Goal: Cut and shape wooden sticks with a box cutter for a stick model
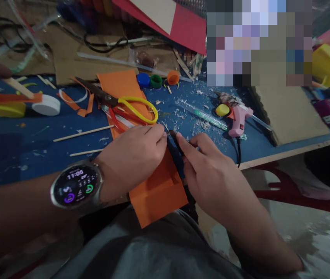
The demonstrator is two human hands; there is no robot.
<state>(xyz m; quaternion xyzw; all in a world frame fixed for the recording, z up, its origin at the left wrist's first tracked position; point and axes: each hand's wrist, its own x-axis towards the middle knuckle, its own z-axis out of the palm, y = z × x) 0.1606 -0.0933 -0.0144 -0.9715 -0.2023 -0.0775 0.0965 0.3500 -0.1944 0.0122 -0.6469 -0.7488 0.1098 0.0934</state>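
My left hand, with a watch on its wrist, is closed with fingertips pressed together. Whatever it pinches is hidden or too small to name. My right hand grips a dark-handled tool, whose thin metal tip points up and left, close beside the left fingertips. Under both hands lies a folded orange sheet, its near end hanging over the table's front edge. Just beyond the left hand, scissors with yellow and red handles rest partly on orange material.
A pink glue gun stands right of my hands near a clear tube. Bottle caps, wooden sticks and white scraps litter the blue table. Cardboard lies at the right. Wheeled orange pieces sit at the left.
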